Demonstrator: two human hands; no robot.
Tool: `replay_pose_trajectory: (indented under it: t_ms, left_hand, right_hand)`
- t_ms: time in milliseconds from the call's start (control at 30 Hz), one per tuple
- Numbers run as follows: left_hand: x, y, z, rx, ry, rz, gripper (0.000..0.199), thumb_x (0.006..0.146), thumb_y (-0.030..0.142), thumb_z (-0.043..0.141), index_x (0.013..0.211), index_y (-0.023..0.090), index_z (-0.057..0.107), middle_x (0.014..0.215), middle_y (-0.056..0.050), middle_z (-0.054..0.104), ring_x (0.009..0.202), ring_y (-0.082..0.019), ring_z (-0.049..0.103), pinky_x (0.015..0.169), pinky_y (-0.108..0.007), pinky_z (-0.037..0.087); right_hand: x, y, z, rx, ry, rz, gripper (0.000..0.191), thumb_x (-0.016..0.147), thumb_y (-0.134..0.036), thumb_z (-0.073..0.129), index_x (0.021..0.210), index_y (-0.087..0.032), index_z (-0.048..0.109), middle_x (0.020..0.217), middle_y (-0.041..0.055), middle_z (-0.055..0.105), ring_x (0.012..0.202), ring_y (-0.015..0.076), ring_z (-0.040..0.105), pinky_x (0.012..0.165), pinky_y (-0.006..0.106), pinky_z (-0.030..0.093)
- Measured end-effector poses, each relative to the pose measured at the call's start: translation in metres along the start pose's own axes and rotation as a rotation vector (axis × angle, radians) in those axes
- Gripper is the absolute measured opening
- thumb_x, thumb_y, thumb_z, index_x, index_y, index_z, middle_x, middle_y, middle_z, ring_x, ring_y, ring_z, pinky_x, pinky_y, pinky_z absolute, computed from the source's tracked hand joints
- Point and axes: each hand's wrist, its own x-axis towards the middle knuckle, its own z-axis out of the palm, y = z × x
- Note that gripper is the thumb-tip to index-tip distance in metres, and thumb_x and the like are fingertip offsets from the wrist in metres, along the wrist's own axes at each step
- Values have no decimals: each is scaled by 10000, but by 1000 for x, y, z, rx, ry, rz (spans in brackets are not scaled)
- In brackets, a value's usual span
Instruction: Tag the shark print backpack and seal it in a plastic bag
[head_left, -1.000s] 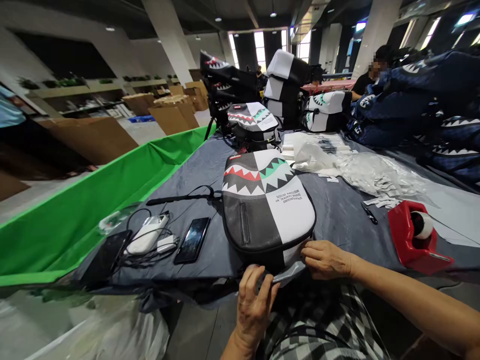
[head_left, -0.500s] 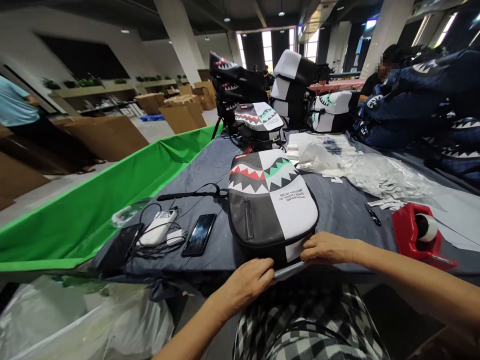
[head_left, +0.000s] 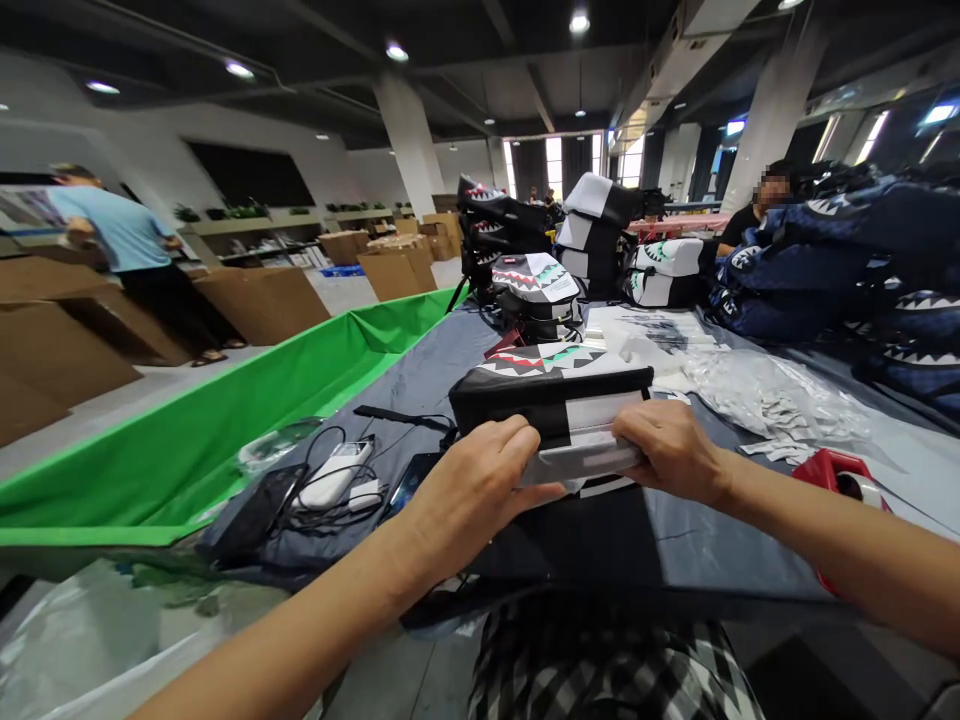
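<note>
A black-and-white backpack [head_left: 551, 385] with a shark-mouth print is tilted up at the table's near edge, its bottom facing me. Translucent plastic film [head_left: 581, 460] lies along its lower side. My left hand [head_left: 491, 465] is closed on the film at the left, its thumb pointing right. At the right end, my right hand [head_left: 667, 445] pinches the film against the bag's corner. The fingertips of both hands are partly hidden behind the film and the bag.
Left of the bag are a phone [head_left: 411, 480], a white power bank [head_left: 335, 474] and cables. A red tape dispenser [head_left: 832, 470] sits at the right, near crumpled plastic bags [head_left: 780, 390]. Stacked backpacks [head_left: 596, 235] stand behind. A person [head_left: 127, 240] stands beyond the green barrier [head_left: 300, 390].
Both hands have risen with the bag's near end, which was lying lower and now shows its bottom. The view has tilted up, and more of the person at the left shows.
</note>
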Motion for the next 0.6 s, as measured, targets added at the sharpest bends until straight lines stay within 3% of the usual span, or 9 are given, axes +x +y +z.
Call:
replay_pose_trajectory:
  t_ms: [67,167,233,300,433,500,600]
  left_hand:
    - [0,2,8,81,150,23,130,930,129,498,827,199,459,803,-11,547,685,-154,548,614,-263,465]
    - [-7,8,26,202,377,45,184,907,30,397,838,181,476,920,-78,590,673,-146,553,602,-265,483]
    - [-13,17,36,223,457,5,190,904,16,392,856,173,486,997,-106,604,683,-142,569,605,-267,501]
    - [-20,29,41,165,419,-19,125,925,75,421,893,165,503,1034,-121,613,719,-160,602,615,-285,534]
    - [-38,37,40,-53,127,61,99,962,169,454,1022,159,532,1158,-114,627,886,-173,672,773,-289,594]
    - [-49,30,40,-141,59,37,196,976,118,415,1118,191,528,1139,-55,655,872,-135,677,792,-253,584]
    - [-63,18,48,-162,150,33,274,990,106,388,1232,191,484,1071,-45,684,862,-138,676,774,-258,585]
  right_hand:
    - [0,-5,3,2,36,7,202,979,-353,426,833,-214,441,654,-31,480,550,131,407,554,260,279]
    - [-10,-14,11,22,52,-15,246,998,-412,435,857,-210,443,660,-29,491,553,131,413,555,256,309]
    - [-19,-18,17,-9,107,-45,229,1028,-324,366,842,-213,440,644,-24,480,553,137,406,558,260,314]
    - [-28,-20,24,-47,197,-31,225,1017,-207,339,815,-217,436,621,-24,452,550,142,387,557,267,303]
    - [-44,-23,39,-27,302,13,243,1005,-180,374,774,-218,437,601,-25,420,553,144,376,556,281,282]
    - [-52,-26,46,19,209,-68,272,1039,-257,343,800,-210,464,605,-23,434,552,145,379,551,283,286]
    - [-63,-32,54,77,2,-162,241,1055,-307,351,935,-173,512,697,4,522,612,144,442,589,268,348]
